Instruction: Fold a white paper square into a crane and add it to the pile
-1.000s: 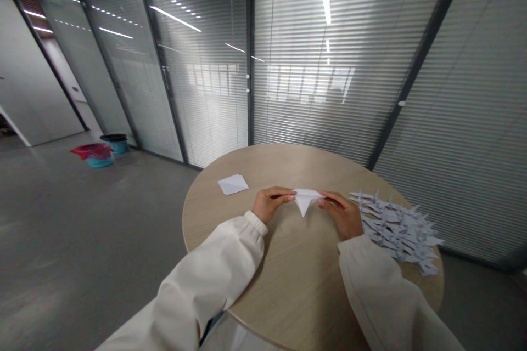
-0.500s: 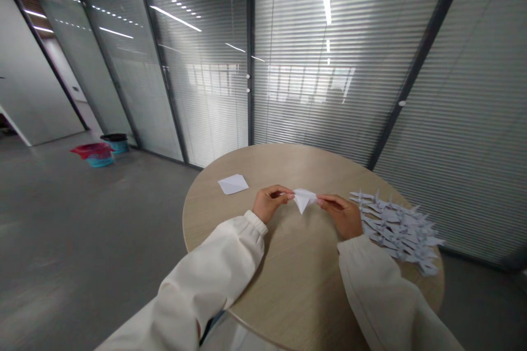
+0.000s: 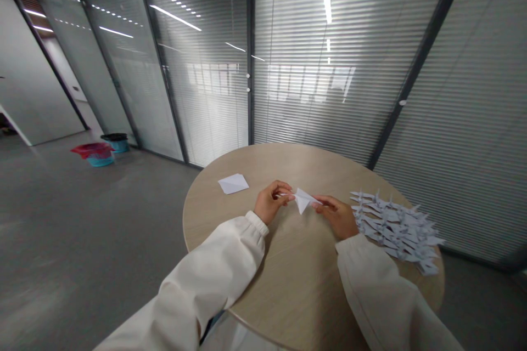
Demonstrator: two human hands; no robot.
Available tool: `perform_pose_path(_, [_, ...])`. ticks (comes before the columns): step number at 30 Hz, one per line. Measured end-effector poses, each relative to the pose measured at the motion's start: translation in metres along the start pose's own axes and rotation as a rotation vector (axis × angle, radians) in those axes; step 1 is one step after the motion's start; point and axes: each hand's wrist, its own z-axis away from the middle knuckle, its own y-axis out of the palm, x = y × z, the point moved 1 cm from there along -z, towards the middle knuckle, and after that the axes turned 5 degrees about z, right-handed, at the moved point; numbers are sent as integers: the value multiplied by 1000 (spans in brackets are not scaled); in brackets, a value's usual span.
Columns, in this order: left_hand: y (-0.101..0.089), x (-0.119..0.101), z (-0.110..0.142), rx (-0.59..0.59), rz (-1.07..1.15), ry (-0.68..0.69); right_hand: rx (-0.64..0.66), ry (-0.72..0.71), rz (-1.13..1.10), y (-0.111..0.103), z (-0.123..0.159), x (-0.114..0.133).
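You appear to be partway through a fold: the folded white paper (image 3: pixel 303 198) is held between your two hands, just right of and below the frame's centre, with one pointed flap angled down toward you. Your left hand (image 3: pixel 268 204) pinches its left end between thumb and fingers, and your right hand (image 3: pixel 338 218) grips the right-hand point, so the hands are apart, with only the paper bridging them. As I judge it, the next move calls for a light, steady pinch on both sides, lining up the edges before pressing any crease; pulling unevenly could skew the points.

You're working over a round wooden table (image 3: pixel 296 274) with a pale grain, filling the lower middle of the frame. Left of your hands lies a flat white paper piece (image 3: pixel 233 184) with a diagonal line across it. At the lower right, close by your right hand, folded paper cranes (image 3: pixel 397 227) lie crowded together.

Beyond the table stands a glass partition (image 3: pixel 304 33) with blinds and dark frames, catching light reflections. At the left, a red-lined bin (image 3: pixel 99 160) and a black-lined bin (image 3: pixel 119 145) sit on the grey floor (image 3: pixel 123 236).
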Motion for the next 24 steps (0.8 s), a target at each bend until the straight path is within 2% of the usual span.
perform_pose_path(5, [2,-2,2,32,-58,-2,-65,-17,22,-1,-1,-2])
perform_pose_path(11, [1,-3,-1,8,2,-50,-129,-36,-11,-3,-3,-4])
perform_pose_path(24, [-3,-7,-1,-46,17,-33,-77,-27,6,-2,-3,-1])
